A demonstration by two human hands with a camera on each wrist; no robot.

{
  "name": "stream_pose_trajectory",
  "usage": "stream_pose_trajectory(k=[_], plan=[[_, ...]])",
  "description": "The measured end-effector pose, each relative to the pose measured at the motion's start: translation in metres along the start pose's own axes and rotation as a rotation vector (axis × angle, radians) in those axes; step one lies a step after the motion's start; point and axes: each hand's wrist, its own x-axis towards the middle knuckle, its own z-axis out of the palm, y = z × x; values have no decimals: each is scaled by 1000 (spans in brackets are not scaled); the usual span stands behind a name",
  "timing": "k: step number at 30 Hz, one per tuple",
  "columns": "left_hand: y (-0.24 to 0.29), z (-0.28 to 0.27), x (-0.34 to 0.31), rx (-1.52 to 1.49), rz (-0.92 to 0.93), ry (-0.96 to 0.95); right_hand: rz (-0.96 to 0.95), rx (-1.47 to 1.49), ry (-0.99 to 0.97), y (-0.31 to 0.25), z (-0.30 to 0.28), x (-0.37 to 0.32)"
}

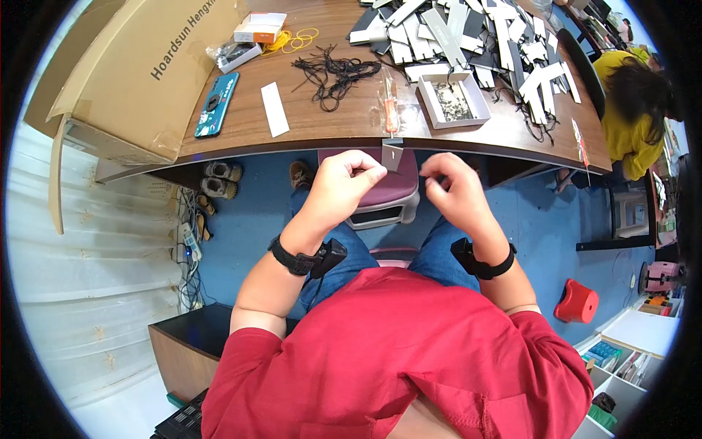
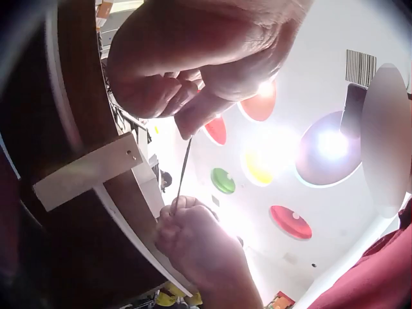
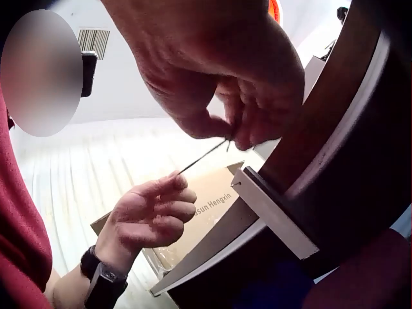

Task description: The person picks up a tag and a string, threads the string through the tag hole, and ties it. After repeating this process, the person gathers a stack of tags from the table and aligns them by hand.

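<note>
Dark thread drawn between two pinching hands

The left hand [image 1: 342,184], at the middle of the head view, pinches one end of a thin dark thread [image 3: 205,156] between thumb and fingertips. The right hand [image 1: 457,192], just right of center, has its thumb and fingers clamped on the other end. The thread runs straight across the gap between them, in front of the near edge of the bench [image 1: 329,130]; in the right wrist view it slants down to the left from frame center.

Near both hands, a pale flat piece [image 3: 277,215] with a small hole juts out from the bench edge, at lower right in that view.

On the bench, a tangle of black cords [image 1: 333,73] lies at upper center of the head view, with a white strip [image 1: 275,110] and a blue phone [image 1: 217,104] to its left. A white tray [image 1: 479,117] of small parts sits right of center, below a heap of black and white strips [image 1: 447,38] at upper right. A large cardboard box [image 1: 135,95] fills the upper left.
</note>
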Motion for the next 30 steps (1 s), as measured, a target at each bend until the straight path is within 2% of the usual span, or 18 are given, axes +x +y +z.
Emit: stream_pose_trajectory(k=[2, 3, 5, 6, 7, 10, 13, 15, 17, 20, 23, 24, 26, 27, 28, 29, 30], plan=[[10, 3, -2, 117, 1, -75, -227, -78, 33, -6, 5, 0], [5, 6, -2, 228, 115, -120, -341, -73, -2, -17, 7, 2], [4, 15, 0, 126, 55, -158, -317, 88, -65, -21, 18, -4], [-8, 14, 3, 147, 64, -157, -366, -38, 7, -22, 24, -3], [-1, 14, 2, -23, -177, -159, -341, -61, -10, -19, 25, -1], [-16, 7, 5, -463, -427, -215, -353, -130, 24, -12, 29, 2], [-27, -2, 9, -768, -507, -364, -350, -182, 36, -11, 26, 5], [-17, 3, 7, -717, -499, -311, -307, -192, 24, -15, 23, 3], [-8, 6, 5, -706, -486, -267, -346, -252, 93, -11, 28, 3], [-3, 15, 3, -663, -451, -98, -426, -259, 239, -11, 29, 6], [-9, 15, 8, -495, -228, 0, -435, -175, 313, -15, 35, 8], [-8, 14, 9, -433, -200, 17, -359, -211, 239, -16, 35, 5], [-5, 18, 9, -270, -72, 80, -333, -150, 203, -9, 40, 4], [-5, 18, 8, -78, 17, 99, -267, -71, 202, -10, 40, 3], [-2, 19, 8, 64, 180, 124, -232, -65, 171, -8, 41, 3], [-1, 17, 7, 265, 337, 150, -115, 13, 97, -9, 41, 2], [-6, 17, 3, 204, 264, 123, 0, 159, 27, -10, 42, 0]])
